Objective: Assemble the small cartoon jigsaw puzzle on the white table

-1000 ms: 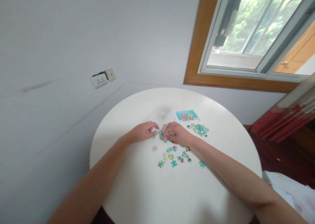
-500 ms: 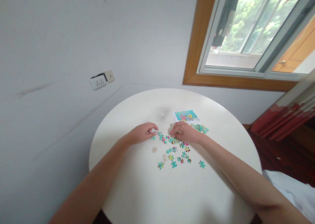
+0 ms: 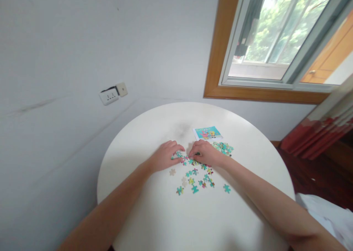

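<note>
White table (image 3: 165,216); picture card (image 3: 207,133), lettering illegible; hands (image 3: 167,155) (image 3: 204,153) curled at puzzle pieces (image 3: 184,159), grip unclear.

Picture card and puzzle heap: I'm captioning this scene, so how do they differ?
The picture card is a single rectangle; the puzzle heap is many jumbled pieces. The card bears a cartoon picture; the heap shows mostly teal and pale patches. The card lies nearer the wall than the heap. Both rest on the white table.
</note>
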The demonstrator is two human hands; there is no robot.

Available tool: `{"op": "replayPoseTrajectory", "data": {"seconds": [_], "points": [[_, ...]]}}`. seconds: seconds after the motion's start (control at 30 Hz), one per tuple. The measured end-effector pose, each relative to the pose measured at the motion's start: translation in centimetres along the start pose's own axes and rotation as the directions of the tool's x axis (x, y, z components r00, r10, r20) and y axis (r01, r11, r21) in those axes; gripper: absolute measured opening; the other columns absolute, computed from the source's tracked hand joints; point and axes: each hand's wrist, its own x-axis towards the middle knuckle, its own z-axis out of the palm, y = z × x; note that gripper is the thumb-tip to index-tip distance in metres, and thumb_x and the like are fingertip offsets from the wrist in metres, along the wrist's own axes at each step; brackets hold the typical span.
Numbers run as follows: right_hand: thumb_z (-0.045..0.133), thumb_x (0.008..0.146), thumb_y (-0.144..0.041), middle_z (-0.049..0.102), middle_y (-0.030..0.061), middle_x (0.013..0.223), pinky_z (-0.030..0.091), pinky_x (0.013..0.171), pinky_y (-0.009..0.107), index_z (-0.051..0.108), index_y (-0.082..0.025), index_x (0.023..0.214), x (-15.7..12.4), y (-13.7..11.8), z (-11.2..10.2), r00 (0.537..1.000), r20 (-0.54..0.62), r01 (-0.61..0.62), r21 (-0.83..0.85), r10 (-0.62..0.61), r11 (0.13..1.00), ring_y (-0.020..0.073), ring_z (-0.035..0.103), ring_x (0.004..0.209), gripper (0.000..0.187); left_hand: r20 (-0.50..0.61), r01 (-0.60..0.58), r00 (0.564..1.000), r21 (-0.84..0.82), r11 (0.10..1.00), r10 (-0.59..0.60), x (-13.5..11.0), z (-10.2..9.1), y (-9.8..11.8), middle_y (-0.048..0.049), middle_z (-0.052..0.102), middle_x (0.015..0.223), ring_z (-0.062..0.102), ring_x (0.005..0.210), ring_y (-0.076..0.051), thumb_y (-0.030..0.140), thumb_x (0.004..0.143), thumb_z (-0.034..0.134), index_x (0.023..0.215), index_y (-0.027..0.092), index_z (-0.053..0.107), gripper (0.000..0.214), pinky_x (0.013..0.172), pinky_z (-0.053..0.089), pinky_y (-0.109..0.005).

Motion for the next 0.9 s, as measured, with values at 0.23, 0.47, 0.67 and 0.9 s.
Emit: {"op": "replayPoseTrajectory", "data": {"seconds": [0.23, 0.47, 0.67, 0.9], "points": [[0.068, 0.080, -0.016, 0.069, 0.0048, 0.086, 0.044, 0.085, 0.030, 0.076, -0.021, 0.090, -0.5, 0.2, -2.0, 0.996, 0.077, 0.040, 0.074, -0.046, 0.996, 0.0171, 0.061, 0.087, 0.014, -0.037, -0.001, 0.999, 0.000, 1.000, 0.001, -0.1, -0.3, -0.6, -0.0054, 0.056, 0.092, 0.051, 0.090, -0.022, 0.037, 0.091, 0.054, 0.108, 0.021, 0.061, 0.024, 0.083, 0.038, -0.033], [0.070, 0.078, -0.018, 0.068, 0.0049, 0.083, 0.045, 0.083, 0.030, 0.076, -0.020, 0.090, -0.4, 0.3, -1.1, 0.997, 0.063, 0.038, 0.102, -0.045, 0.994, 0.0171, 0.061, 0.086, 0.014, -0.005, -0.067, 0.998, -0.059, 0.996, 0.067, 0.0, -0.1, 0.3, -0.0059, 0.056, 0.094, 0.051, 0.094, -0.022, 0.036, 0.090, 0.056, 0.108, 0.021, 0.061, 0.024, 0.083, 0.039, -0.032], [0.067, 0.077, -0.010, 0.068, 0.0048, 0.084, 0.045, 0.084, 0.032, 0.075, -0.019, 0.089, -0.3, -0.2, -1.5, 1.000, 0.023, 0.019, 0.064, -0.021, 0.998, 0.0170, 0.060, 0.086, 0.017, 0.015, -0.069, 0.997, -0.047, 0.996, 0.070, 0.1, 0.3, 0.4, -0.0068, 0.056, 0.095, 0.051, 0.095, -0.023, 0.039, 0.089, 0.058, 0.108, 0.020, 0.062, 0.028, 0.083, 0.039, -0.032], [0.059, 0.085, -0.011, 0.070, 0.0031, 0.089, 0.042, 0.090, 0.034, 0.072, -0.021, 0.093, -2.0, -2.5, -5.7, 0.992, 0.016, 0.122, 0.042, -0.123, 0.992, 0.0156, 0.061, 0.088, 0.019, -0.009, -0.071, 0.997, -0.058, 0.996, 0.071, 0.0, -0.7, 0.6, -0.0068, 0.056, 0.093, 0.051, 0.093, -0.022, 0.036, 0.089, 0.057, 0.105, 0.019, 0.063, 0.024, 0.082, 0.039, -0.031]]}}
